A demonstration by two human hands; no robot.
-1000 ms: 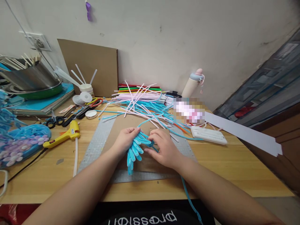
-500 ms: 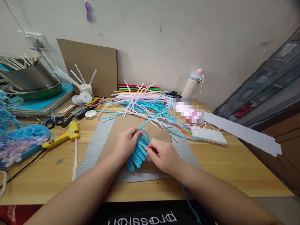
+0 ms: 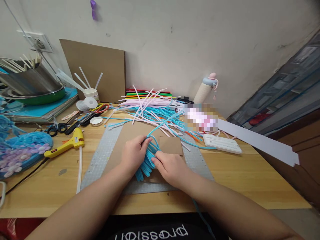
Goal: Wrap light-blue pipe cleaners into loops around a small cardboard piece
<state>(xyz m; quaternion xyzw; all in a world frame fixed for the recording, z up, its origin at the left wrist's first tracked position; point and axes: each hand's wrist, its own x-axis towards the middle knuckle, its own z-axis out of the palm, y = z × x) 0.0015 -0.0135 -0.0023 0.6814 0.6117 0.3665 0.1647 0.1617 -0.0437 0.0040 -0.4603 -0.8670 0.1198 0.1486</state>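
A bundle of blue pipe cleaners [image 3: 145, 165], bent into several long loops side by side, is held above the cardboard sheet [image 3: 117, 146]. My left hand [image 3: 135, 151] is closed on its upper left part, thumb on top. On the right side of the loops, my right hand [image 3: 172, 165] pinches one between thumb and fingers. One long blue strand runs from the top of the bundle up toward the pile of pipe cleaners [image 3: 152, 111]. Another blue strand hangs below my right forearm over the table edge. My fingertips partly hide the loops.
Left of the grey cutting mat [image 3: 93, 166] lie a yellow hot glue gun [image 3: 68, 143], black scissors [image 3: 57, 127] and a blue fuzzy piece with flowers [image 3: 27, 150]. A white power strip [image 3: 222, 144] and a bottle [image 3: 203, 90] stand to the right.
My right hand has shifted slightly up and left, with its fingers closing nearer the upper loops. My left hand keeps its hold, and the loops look more gathered.
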